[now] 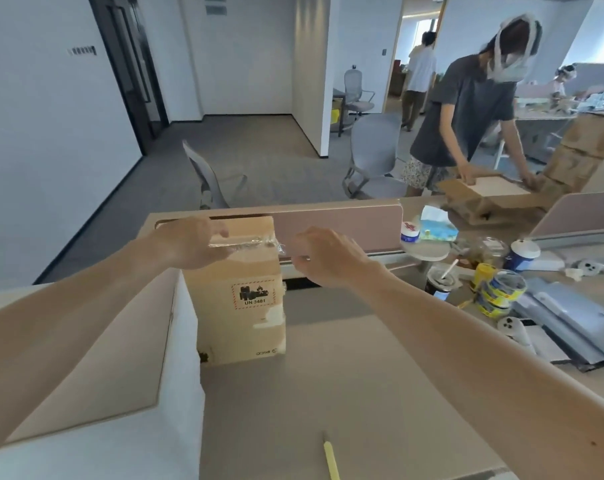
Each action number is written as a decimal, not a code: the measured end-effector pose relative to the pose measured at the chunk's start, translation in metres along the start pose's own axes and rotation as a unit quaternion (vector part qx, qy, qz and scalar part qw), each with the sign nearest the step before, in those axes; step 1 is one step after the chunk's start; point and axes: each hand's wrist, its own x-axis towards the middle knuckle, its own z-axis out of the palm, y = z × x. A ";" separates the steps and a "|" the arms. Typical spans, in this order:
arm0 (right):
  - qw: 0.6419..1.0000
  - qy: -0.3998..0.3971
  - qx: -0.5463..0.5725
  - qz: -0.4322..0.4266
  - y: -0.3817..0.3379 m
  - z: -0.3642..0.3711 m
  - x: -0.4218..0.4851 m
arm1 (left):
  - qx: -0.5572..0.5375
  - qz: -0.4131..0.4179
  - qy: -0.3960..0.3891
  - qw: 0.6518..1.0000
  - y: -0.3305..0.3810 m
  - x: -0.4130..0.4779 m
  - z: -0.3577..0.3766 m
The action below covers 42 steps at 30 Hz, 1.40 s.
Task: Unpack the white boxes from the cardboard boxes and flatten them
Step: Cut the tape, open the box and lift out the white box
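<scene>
A tall cardboard box (pixel 240 306) with a UN 3481 label stands upright on the desk in front of me. A strip of clear tape (pixel 245 243) stretches across its top. My left hand (pixel 189 242) grips the box's top left edge at the tape. My right hand (pixel 323 256) pinches the tape's loose end just right of the box. A white box (pixel 96 393) with a flattened cardboard sheet on it lies under my left forearm at the lower left.
A yellow pen (pixel 331 459) lies at the desk's front edge. Cups, tape rolls (pixel 499 294), a tissue pack and grey pouches crowd the right side. A pink divider (pixel 338 223) runs behind the box. Another person (pixel 466 109) handles a cardboard box across the desk.
</scene>
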 end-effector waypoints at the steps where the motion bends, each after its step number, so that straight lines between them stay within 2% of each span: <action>1: 1.000 -0.004 0.004 -0.009 0.010 0.001 0.003 | -0.005 -0.018 -0.006 1.000 0.004 0.000 0.002; 11: 0.993 -0.042 0.056 -0.098 0.071 0.019 0.044 | -0.001 -0.163 -0.095 0.982 0.027 0.010 0.016; 18: 0.990 -0.077 0.071 -0.099 0.069 0.052 0.099 | -0.026 -0.228 -0.166 0.959 -0.040 0.053 0.038; 22: 0.987 -0.111 0.060 -0.095 0.058 0.073 0.144 | -0.082 -0.282 -0.173 0.940 -0.075 0.077 0.051; 28: 0.977 -0.174 0.104 -0.062 0.039 0.114 0.195 | -0.108 -0.291 -0.198 0.930 -0.120 0.099 0.067; 33: 0.972 -0.182 0.138 -0.053 0.026 0.135 0.217 | -0.118 -0.330 -0.241 0.905 -0.138 0.107 0.073; 37: 0.973 -0.157 0.164 -0.040 0.018 0.146 0.222 | -0.176 -0.302 -0.238 0.906 -0.136 0.108 0.080; 42: 0.974 -0.109 0.196 -0.032 0.019 0.150 0.218 | -0.194 -0.294 -0.215 0.911 -0.133 0.110 0.079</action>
